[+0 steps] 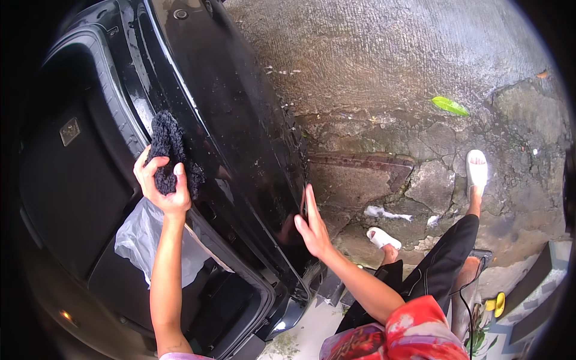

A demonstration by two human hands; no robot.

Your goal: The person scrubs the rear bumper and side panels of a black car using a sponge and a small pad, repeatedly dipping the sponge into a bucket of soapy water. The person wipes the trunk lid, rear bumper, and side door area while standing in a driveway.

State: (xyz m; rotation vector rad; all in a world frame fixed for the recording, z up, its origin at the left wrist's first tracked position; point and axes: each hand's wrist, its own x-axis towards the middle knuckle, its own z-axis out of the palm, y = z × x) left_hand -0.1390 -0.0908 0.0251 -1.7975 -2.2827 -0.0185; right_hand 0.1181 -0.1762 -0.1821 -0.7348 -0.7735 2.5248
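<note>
My left hand (162, 180) is closed round a fluffy black wash mitt or cloth (167, 135), bunched up between thumb and fingers. It rests at the inner edge of the black car bumper (234, 120), beside the sill of the open trunk (66, 198). Water drops dot the bumper's glossy surface. My right hand (313, 225) lies against the bumper's outer face with its fingers stretched out, and nothing shows in it. Under my left forearm, a crumpled clear plastic bag (141, 237) sits in the trunk.
Wet, cracked concrete (384, 66) spreads to the right, with a green leaf (450, 106) on it. My feet stand there in white slides (477, 171). White foam (387, 213) lies on the ground. At the lower right are yellow slippers (497, 305), a black cable (465, 300) and steps (543, 282).
</note>
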